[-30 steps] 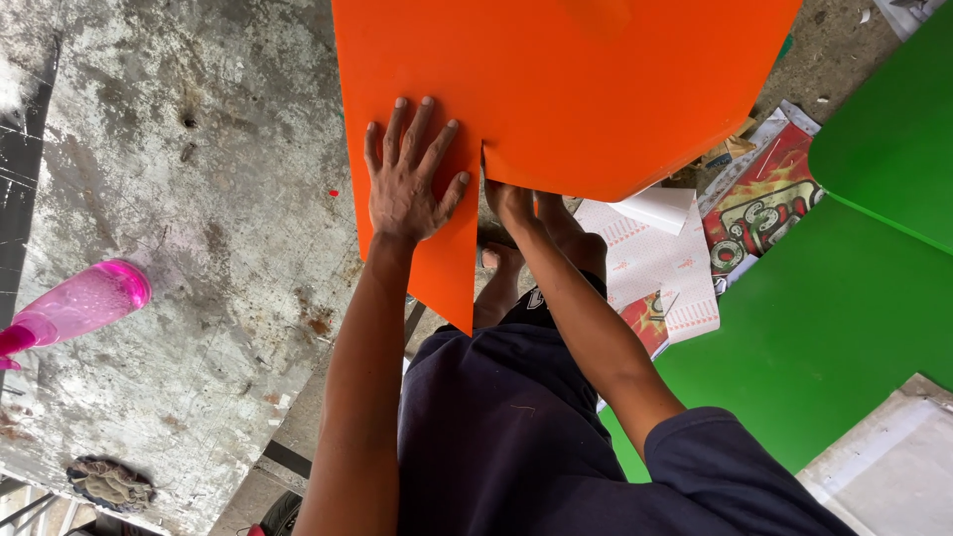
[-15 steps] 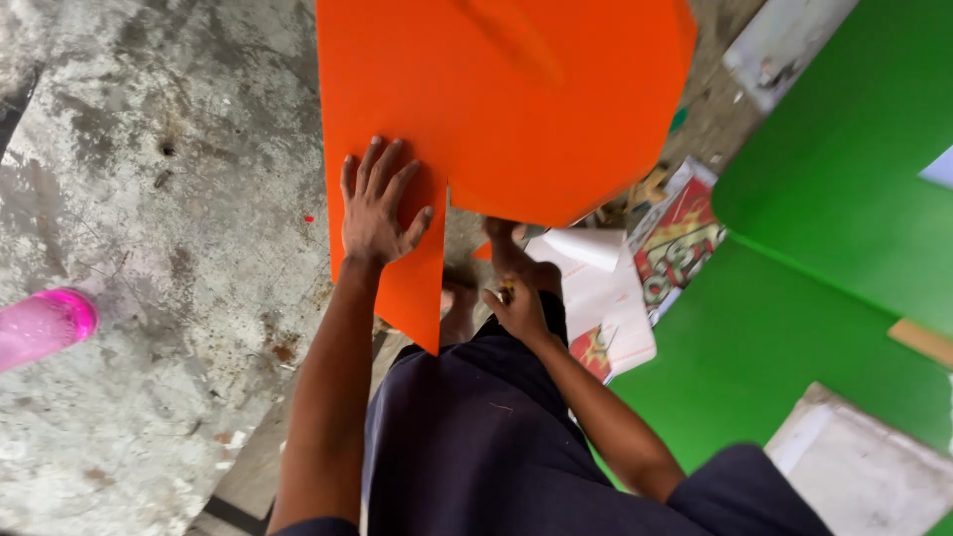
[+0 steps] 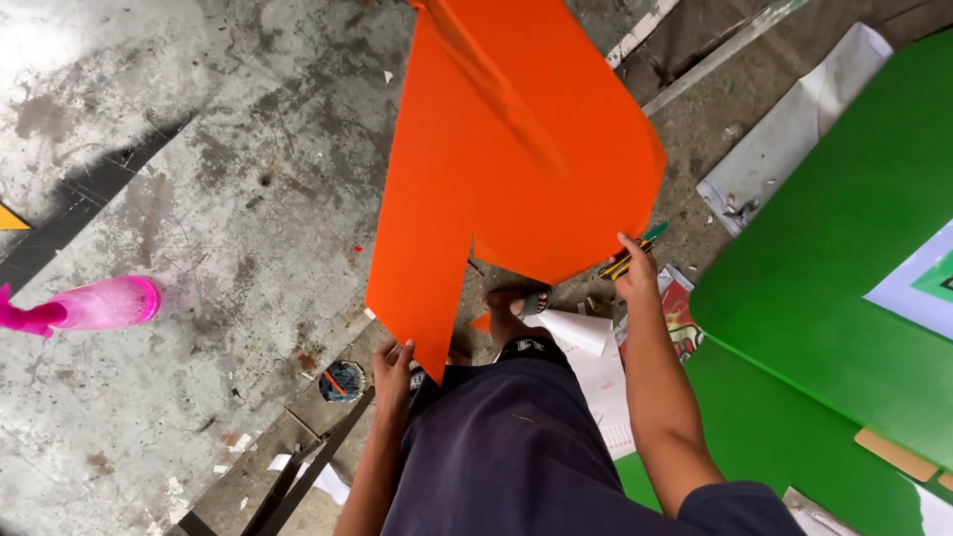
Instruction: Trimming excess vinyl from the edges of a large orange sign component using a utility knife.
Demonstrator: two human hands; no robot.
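Smooth matt orange sheet (image 3: 506, 169), rough stained concrete floor (image 3: 199, 199), glossy pink plastic bottle (image 3: 99, 306)

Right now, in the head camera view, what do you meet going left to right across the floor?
Pink spray bottle → left hand → orange sheet → right hand holding a small cutter → green board.

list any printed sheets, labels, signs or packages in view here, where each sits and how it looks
Red printed paper with a picture: on the floor beside the right hand, partly hidden.
White printed paper sheet, curled at its top: on the floor by the person's foot.
White-and-green panel: on the big green board, right edge.
Tan rectangular label: on the lower green board.
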